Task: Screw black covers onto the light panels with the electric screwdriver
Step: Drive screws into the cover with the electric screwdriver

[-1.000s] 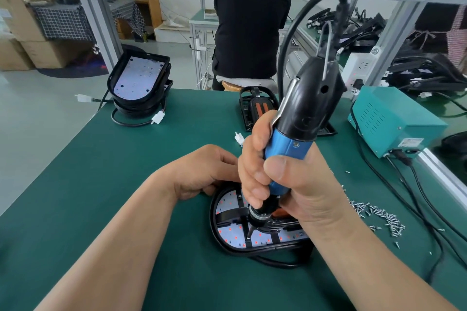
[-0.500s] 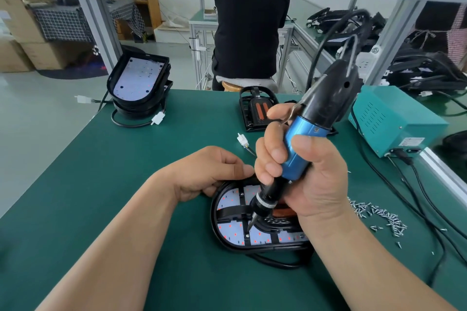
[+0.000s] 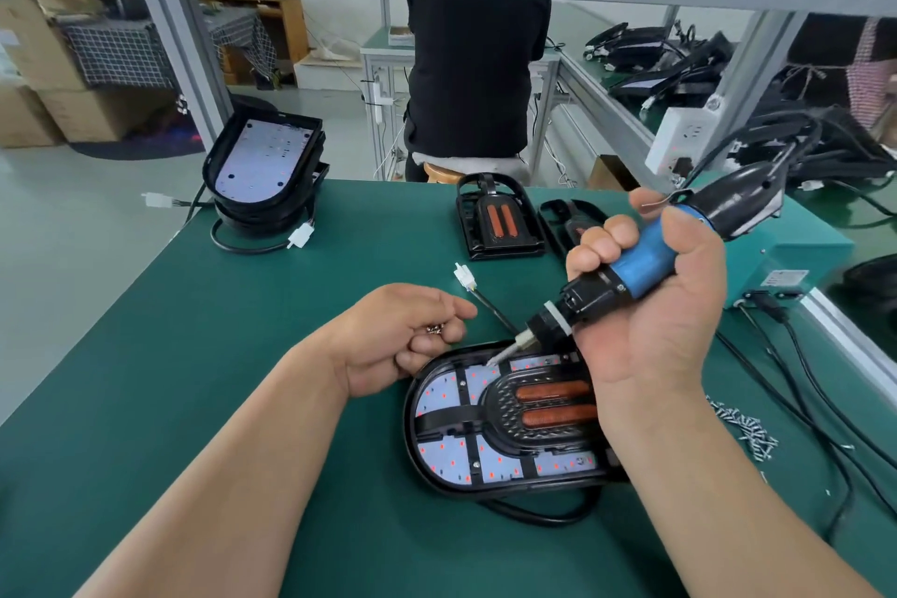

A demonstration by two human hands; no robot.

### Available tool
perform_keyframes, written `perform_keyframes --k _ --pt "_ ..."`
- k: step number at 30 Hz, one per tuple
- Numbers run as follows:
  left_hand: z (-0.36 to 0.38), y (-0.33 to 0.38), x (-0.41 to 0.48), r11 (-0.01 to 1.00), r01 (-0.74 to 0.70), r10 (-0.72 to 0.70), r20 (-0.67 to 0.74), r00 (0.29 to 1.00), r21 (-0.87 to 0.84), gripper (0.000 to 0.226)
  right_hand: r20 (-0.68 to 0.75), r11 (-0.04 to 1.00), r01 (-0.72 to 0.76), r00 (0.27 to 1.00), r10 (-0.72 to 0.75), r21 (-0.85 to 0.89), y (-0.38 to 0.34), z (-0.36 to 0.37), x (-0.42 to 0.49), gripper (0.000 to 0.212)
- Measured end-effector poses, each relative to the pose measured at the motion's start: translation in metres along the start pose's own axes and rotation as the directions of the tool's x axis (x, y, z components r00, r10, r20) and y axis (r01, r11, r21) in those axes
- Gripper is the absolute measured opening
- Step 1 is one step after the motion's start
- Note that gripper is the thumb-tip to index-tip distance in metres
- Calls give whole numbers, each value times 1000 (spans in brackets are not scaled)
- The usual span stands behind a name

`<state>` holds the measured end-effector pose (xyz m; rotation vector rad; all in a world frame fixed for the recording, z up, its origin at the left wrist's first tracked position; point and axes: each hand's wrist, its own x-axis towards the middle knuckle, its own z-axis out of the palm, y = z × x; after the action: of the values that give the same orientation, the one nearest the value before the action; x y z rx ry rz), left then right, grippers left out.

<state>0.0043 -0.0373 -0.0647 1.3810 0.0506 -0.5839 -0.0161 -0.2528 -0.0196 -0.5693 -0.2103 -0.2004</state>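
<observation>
Screwdriver [image 3: 640, 265] (blue barrel, black nose) slants over oval light panel [image 3: 446, 454].

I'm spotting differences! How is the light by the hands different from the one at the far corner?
The near light lies flat; the far light sits tilted on a stack. The near light wears a black cover with orange coils; the far light's white board is bare. Both have rounded black frames.

The dark green surface [image 3: 194, 354] looks matt and smooth. The black oval plastic cover [image 3: 500, 408] has a dimpled, faintly glossy centre. The blue-and-black electric screwdriver [image 3: 640, 265] shines smooth, and the small loose screws [image 3: 750, 430] are bright metal.
</observation>
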Motion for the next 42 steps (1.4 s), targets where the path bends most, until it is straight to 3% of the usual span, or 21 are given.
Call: perform_keyframes --k 4,9,17,26,42 --pt "-5 -3 1 1000 -15 16 41 999 -7 12 -75 1000 29 997 -29 2 -2 -4 3 11" --pt "-3 -4 2 996 -72 77 105 991 -57 17 -140 999 43 989 -44 -13 0 -6 5 8" --pt "-8 -2 -1 981 -85 108 126 986 -174 27 -242 993 89 964 -106 -81 3 -12 9 25" --pt "-3 0 -4 982 -110 134 156 979 -155 3 -207 992 95 972 -109 -79 4 -9 7 28" --pt "-3 -3 1 983 -97 117 128 985 -155 16 -170 991 98 979 -113 -92 4 -11 7 30"
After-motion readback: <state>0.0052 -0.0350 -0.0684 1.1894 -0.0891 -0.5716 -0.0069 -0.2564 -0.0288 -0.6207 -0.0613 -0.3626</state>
